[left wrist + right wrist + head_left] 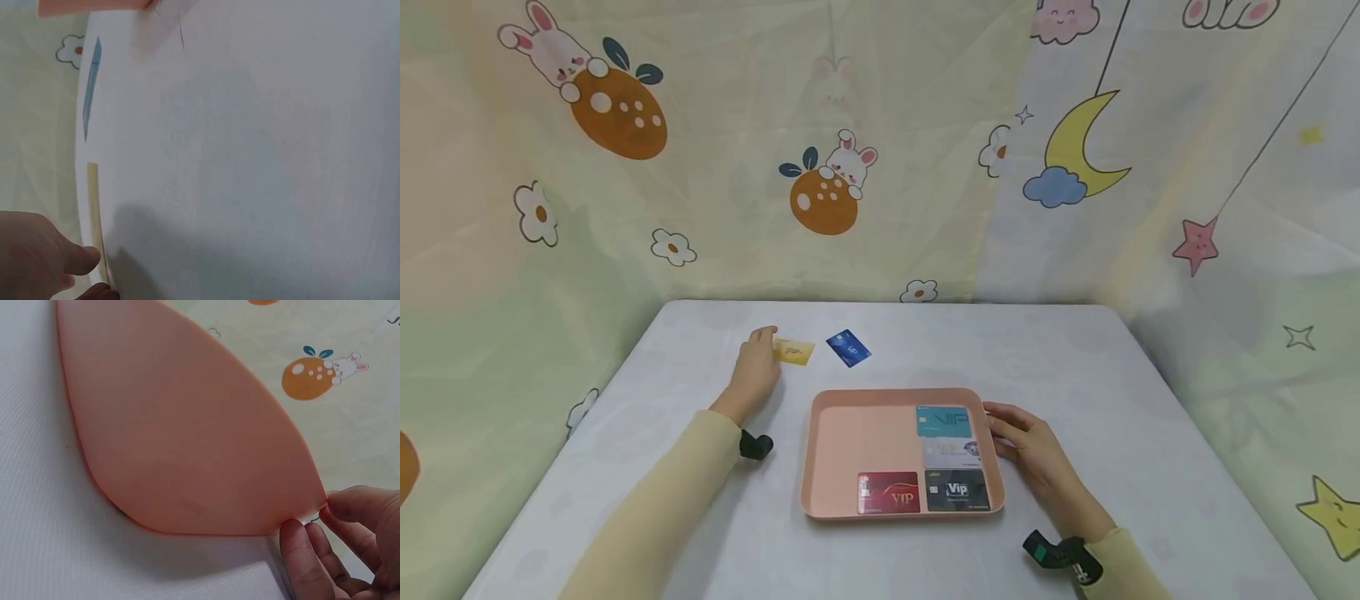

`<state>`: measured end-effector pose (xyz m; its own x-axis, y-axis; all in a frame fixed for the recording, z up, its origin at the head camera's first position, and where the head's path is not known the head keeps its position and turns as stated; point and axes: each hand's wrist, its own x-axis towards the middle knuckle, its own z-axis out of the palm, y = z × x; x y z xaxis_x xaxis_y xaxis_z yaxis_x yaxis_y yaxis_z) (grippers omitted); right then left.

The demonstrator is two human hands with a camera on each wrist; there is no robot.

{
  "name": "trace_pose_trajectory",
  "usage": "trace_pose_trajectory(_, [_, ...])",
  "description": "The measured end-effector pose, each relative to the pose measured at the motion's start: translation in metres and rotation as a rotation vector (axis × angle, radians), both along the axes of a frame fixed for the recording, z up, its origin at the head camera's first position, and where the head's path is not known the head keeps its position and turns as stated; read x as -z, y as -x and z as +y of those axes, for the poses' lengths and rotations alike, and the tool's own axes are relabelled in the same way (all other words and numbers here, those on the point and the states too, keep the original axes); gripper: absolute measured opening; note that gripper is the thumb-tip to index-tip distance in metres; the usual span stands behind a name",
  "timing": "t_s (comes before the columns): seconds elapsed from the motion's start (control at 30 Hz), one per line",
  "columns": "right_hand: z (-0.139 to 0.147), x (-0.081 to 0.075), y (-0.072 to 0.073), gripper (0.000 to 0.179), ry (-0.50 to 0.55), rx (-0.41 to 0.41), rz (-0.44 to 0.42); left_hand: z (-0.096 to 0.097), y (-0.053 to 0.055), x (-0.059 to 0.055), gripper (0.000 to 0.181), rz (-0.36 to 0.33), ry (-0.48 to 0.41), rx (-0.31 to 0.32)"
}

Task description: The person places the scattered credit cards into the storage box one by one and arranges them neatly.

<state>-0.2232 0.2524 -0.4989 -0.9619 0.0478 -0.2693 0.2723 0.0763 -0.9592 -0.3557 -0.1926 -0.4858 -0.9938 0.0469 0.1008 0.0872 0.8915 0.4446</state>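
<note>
My left hand (756, 367) is at the far left of the table, pinching the left end of a gold card (794, 351). In the left wrist view the thumb (81, 257) overlaps that card's near end, and the card shows nearly edge-on. A blue VIP card (848, 347) lies just right of it. My right hand (1030, 446) grips the right rim of a pink tray (842, 433), fingers on its edge. Along the tray's right side lie a teal card (943, 422), a white card (951, 452) and a black card (957, 490); a red card (888, 492) sits left of the black one.
A white-covered table (895, 558) carries everything. Behind and beside it hangs a curtain (730, 183) printed with rabbits, flowers and stars. Each wrist wears a small black camera, such as the one by the right sleeve (1123, 567).
</note>
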Motion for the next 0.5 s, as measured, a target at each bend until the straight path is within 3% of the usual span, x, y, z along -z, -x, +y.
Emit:
trace_pose_trajectory(0.17, [0.000, 0.000, 0.000, 0.053, 0.008, 0.006, -0.005, -0.003, 0.008, -0.006, 0.055, -0.041, 0.093, 0.038])
trace_pose_trajectory(0.37, [-0.001, 0.003, 0.000, 0.052, 0.009, 0.000, -0.011, -0.008, 0.012, -0.007, 0.058, -0.138, 0.084, 0.055])
trace_pose_trajectory(0.5, [0.001, 0.003, 0.001, 0.052, 0.006, 0.000, -0.007, -0.009, 0.015, -0.007, 0.055, -0.148, 0.121, 0.081])
